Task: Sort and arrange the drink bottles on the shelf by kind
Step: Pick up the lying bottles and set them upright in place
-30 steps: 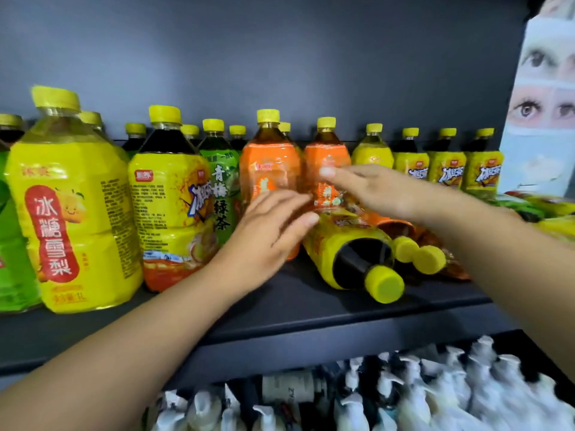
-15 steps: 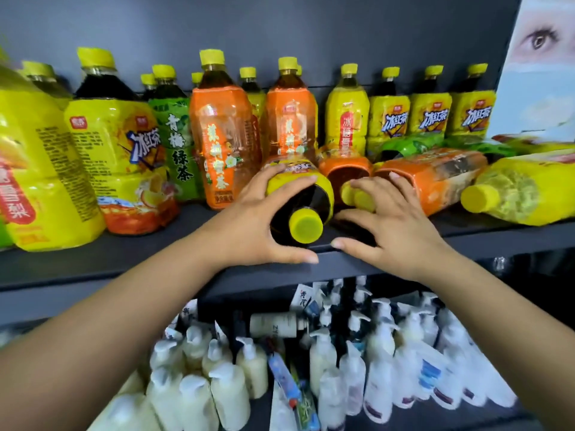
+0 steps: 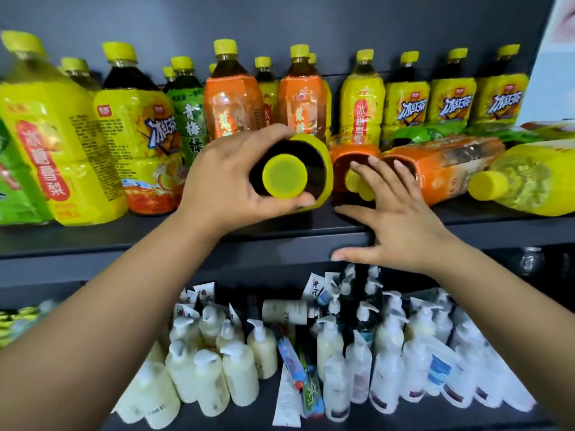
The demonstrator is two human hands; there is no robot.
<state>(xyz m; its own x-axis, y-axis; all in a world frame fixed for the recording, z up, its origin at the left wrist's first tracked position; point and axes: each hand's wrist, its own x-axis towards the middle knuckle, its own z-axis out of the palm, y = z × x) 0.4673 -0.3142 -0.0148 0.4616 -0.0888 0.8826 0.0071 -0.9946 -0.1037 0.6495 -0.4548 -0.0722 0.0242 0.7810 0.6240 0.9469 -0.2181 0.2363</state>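
Gripping the dark tea bottle [image 3: 315,155] around its shoulder, your left hand [image 3: 224,178] holds it on its side at the front of the shelf [image 3: 124,241], round yellow cap [image 3: 284,175] facing you, yellow label wrapping the body. Your right hand [image 3: 401,222] is spread open, fingertips by a toppled orange bottle [image 3: 345,154].

Bright, even light from front and above; colours saturated. Soft glare on plastic of upright bottles [image 3: 233,98]. Back wall [image 3: 280,20] dim, flat grey. Pump bottles [image 3: 236,368] on lower level in shade, soft, detail smeared. Wide-angle bend: shelf edge [image 3: 124,247] bows; bottles at left border lean, stretch. Cap of dark-tea bottle [image 3: 284,175] near lens, slightly blurred. Poster corner [image 3: 557,42] washed out.
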